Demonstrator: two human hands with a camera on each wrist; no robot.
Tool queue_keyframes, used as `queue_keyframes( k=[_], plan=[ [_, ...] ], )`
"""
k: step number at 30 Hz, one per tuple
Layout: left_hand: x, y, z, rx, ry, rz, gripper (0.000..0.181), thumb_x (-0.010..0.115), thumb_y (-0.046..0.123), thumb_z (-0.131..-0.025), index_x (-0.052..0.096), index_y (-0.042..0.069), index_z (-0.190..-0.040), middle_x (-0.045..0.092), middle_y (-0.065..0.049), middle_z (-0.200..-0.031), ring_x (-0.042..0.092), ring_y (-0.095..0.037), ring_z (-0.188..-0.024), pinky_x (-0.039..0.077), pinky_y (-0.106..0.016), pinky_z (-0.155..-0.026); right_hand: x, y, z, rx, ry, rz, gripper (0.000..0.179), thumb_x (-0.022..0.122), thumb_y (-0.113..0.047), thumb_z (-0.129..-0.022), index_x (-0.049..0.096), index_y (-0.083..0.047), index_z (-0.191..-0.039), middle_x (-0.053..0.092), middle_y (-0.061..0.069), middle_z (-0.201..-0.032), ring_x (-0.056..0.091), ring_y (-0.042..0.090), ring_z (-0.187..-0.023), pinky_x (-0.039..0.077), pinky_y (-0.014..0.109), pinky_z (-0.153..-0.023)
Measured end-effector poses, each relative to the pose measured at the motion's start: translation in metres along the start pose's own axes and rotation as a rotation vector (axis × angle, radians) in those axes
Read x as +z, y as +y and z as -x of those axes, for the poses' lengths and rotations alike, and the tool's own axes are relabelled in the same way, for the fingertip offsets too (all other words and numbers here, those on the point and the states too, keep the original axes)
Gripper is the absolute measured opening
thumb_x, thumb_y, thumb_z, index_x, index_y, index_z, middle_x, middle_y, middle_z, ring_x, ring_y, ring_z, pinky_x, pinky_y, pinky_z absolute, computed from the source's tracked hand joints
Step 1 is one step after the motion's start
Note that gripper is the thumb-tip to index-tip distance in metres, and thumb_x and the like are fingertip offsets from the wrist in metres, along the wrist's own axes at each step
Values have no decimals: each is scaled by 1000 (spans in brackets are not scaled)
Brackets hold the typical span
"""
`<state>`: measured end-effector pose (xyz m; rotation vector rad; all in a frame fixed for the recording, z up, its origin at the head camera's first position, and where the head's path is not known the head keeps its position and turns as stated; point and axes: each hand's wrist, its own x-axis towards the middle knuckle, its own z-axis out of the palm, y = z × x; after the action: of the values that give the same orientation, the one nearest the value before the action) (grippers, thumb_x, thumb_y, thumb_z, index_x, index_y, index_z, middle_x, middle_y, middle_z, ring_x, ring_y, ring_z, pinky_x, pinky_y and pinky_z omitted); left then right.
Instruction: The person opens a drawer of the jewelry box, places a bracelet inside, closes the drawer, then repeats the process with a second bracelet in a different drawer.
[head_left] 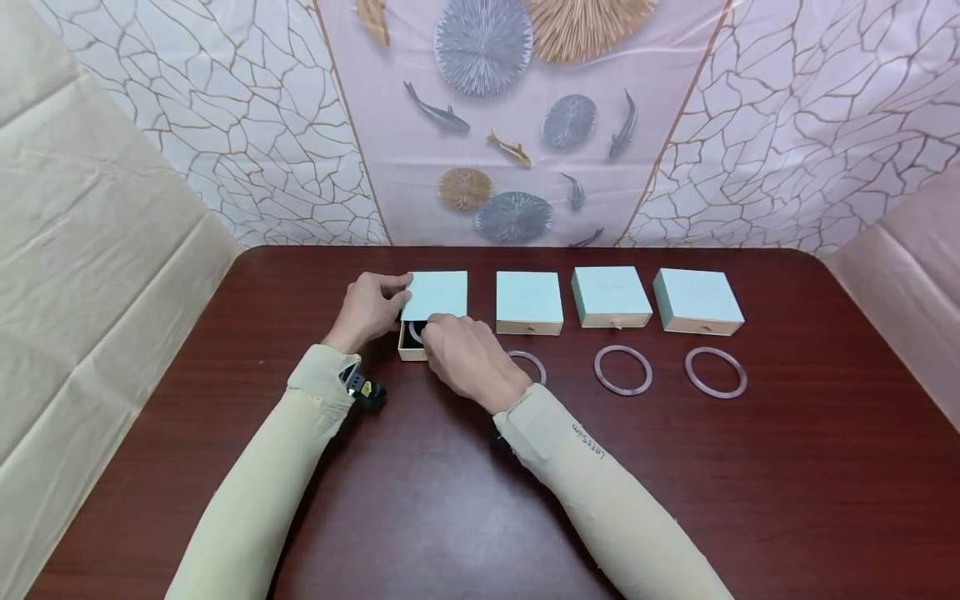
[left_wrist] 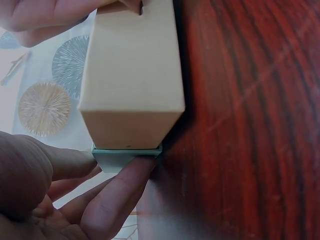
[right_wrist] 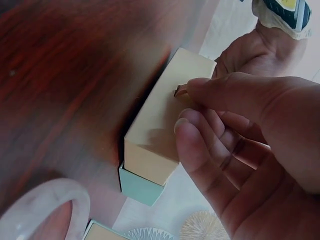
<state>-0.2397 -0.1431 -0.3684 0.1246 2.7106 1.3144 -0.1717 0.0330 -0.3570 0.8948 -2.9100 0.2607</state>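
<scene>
At the left of a row, a pale mint drawer box (head_left: 437, 293) stands with its cream drawer (head_left: 411, 354) pulled partly out toward me. Part of a pale bangle (head_left: 413, 332) shows against the drawer's dark lining. My left hand (head_left: 367, 308) grips the mint sleeve at its left side, thumb and fingers on opposite faces in the left wrist view. With thumb and forefinger, my right hand (head_left: 468, 357) pinches the small ribbon tab (right_wrist: 180, 90) on the drawer front. In the head view that hand covers the drawer's right part.
Three more mint boxes, one of them this box (head_left: 528, 297), line the back of the dark red table (head_left: 420, 500) to the right. Before them lie three pale bangles, including this bangle (head_left: 623, 348); the nearest is partly hidden by my right hand. A patterned cloth (head_left: 517, 142) hangs behind.
</scene>
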Motion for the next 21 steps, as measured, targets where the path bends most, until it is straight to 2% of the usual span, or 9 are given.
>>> queue_keyframes(
  k=[5,10,17,21],
  plan=[
    [0,-1,0,6,-9,1,40,56,17,-106,58,15,-146,66,-20,-132,69,-22,-71,61,-31,-68,0,0,-1,12,-9,-16,39,59,-2,-94,55,-16,-58,62,1,-78,56,16,-58,47,30,-50],
    [0,-2,0,6,-10,11,40,56,18,-106,58,16,-146,64,-17,-138,65,-20,-66,62,-34,-71,0,-1,-1,13,2,-1,38,61,-2,-94,56,-15,-59,62,1,-78,57,18,-58,49,32,-51],
    [0,-1,1,6,-6,-4,39,56,18,-106,59,16,-145,61,-16,-144,70,-27,-83,62,-33,-71,1,0,-3,13,13,-5,36,61,-2,-94,58,-15,-60,63,2,-79,60,19,-61,51,34,-52],
    [0,0,1,7,0,-5,39,56,18,-106,59,16,-145,61,-17,-144,70,-29,-84,62,-33,-71,2,0,-4,14,19,0,35,62,-2,-94,59,-14,-61,64,2,-80,62,20,-62,53,36,-53]
  ],
)
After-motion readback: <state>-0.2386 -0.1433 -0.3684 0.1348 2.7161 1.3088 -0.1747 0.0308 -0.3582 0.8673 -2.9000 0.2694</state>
